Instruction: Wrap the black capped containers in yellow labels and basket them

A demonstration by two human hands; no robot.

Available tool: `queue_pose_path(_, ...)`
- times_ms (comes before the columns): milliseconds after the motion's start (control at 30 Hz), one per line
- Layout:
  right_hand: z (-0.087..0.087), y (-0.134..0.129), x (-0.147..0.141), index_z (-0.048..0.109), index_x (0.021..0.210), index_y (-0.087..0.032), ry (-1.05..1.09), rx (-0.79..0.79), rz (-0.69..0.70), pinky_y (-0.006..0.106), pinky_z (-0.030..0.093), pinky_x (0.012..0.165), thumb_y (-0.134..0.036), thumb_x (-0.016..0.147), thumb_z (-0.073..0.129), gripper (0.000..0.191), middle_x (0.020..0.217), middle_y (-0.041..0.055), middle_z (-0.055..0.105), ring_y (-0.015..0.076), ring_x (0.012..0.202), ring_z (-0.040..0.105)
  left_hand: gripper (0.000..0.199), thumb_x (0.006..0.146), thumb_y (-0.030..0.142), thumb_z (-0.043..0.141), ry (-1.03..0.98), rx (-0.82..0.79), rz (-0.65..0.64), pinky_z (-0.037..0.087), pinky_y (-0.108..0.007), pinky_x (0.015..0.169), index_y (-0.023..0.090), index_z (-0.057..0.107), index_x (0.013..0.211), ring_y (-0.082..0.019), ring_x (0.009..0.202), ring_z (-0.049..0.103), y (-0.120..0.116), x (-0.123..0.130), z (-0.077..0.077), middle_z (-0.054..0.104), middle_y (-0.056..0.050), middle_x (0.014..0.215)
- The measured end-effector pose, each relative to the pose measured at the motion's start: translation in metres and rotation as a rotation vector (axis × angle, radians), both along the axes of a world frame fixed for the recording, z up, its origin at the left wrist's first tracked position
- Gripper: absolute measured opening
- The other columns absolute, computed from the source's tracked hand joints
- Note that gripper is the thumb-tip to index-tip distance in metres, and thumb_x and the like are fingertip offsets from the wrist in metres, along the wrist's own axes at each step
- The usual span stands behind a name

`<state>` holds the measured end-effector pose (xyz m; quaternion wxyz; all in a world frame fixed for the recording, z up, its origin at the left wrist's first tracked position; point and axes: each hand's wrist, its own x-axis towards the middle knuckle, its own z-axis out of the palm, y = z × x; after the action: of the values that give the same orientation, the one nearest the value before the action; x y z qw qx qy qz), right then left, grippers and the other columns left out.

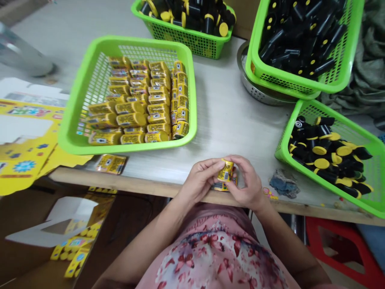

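Note:
Near the table's front edge, my left hand [201,178] and my right hand [248,180] both grip a small yellow-labelled bottle [226,170] between thumbs and fingers. A barcode shows on its label. Just under the bottle, partly covered by my hands, lies a stack of printed labels [221,186]. To the left stands a green basket [128,149] with rows of similar yellow-wrapped bottles [158,108]. On the right, another green basket [333,192] holds black bottles with yellow caps [321,163].
Farther back are a green basket [186,40] of black bottles and stacked green baskets [300,86] on a metal colander [255,90]. A grey rag [284,184] lies right of my hands. Yellow printed card [36,152] and a label stack [111,163] lie left. Below is a carton [36,269].

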<state>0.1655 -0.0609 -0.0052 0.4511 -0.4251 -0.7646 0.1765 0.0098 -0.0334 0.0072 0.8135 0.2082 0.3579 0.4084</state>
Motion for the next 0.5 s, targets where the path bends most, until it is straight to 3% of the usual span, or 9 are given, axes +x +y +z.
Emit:
queue_pose_path(100, -0.001, -0.002, 0.001, 0.038, 0.143, -0.026, -0.023, -0.046, -0.002, 0.043, 0.057, 0.099, -0.009, 0.084, 0.061, 0.066, 0.124, 0.0104, 0.065, 0.0242, 0.117, 0.064, 0.036, 0.053, 0.040, 0.094, 0.028, -0.026, 0.004, 0.052, -0.022, 0.060, 0.014, 0.080, 0.072, -0.013, 0.056, 0.065, 0.002, -0.001, 0.000, 0.074, -0.005, 0.064)
queue_pose_path(300, -0.006, 0.001, -0.002, 0.035, 0.147, -0.025, -0.196, 0.013, 0.038, 0.045, 0.055, 0.102, -0.007, 0.086, 0.054, 0.066, 0.127, 0.0108, 0.064, 0.0247, 0.120, 0.061, 0.030, 0.049, 0.027, 0.096, 0.222, 0.083, 0.237, 0.054, -0.021, 0.070, 0.017, 0.079, 0.071, -0.010, 0.063, 0.066, 0.000, 0.003, -0.010, 0.076, -0.001, 0.069)
queue_pose_path(500, -0.006, 0.002, -0.004, 0.035, 0.145, -0.026, -0.151, 0.077, -0.104, 0.043, 0.059, 0.095, -0.013, 0.088, 0.057, 0.062, 0.121, 0.0099, 0.066, 0.0241, 0.114, 0.065, 0.031, 0.058, 0.029, 0.093, 0.199, 0.154, 0.181, 0.057, -0.027, 0.080, 0.020, 0.081, 0.085, -0.016, 0.077, 0.071, -0.001, 0.004, -0.014, 0.080, -0.003, 0.085)
